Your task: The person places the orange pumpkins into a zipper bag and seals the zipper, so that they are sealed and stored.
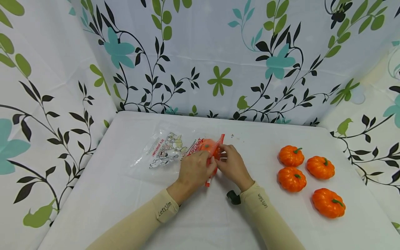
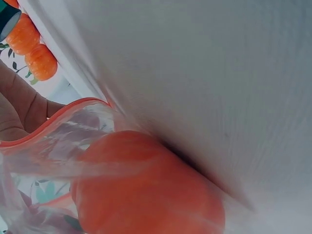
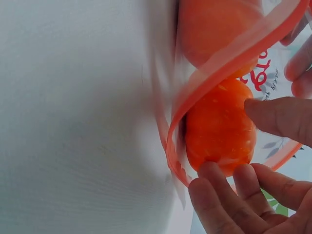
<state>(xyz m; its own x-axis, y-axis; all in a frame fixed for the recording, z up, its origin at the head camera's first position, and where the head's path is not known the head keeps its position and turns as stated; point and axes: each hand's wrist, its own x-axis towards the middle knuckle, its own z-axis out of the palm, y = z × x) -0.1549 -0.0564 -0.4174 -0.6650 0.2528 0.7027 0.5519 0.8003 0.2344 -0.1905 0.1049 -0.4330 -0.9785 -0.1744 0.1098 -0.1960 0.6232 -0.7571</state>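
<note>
On the white table [image 1: 109, 201], in the head view, the left hand [image 1: 194, 168] grips the red edge [image 1: 221, 139] of a clear printed bag [image 1: 168, 150], and the right hand [image 1: 232, 163] is at its mouth. To the right lie four loose pumpkins [image 1: 292, 179], apart from the bag. From the left wrist, one bagged pumpkin [image 2: 151, 187] shows through the film. From the right wrist, the right thumb and fingertips hold another orange pumpkin [image 3: 222, 129] at the bag's opening, just beside the bagged one.
</note>
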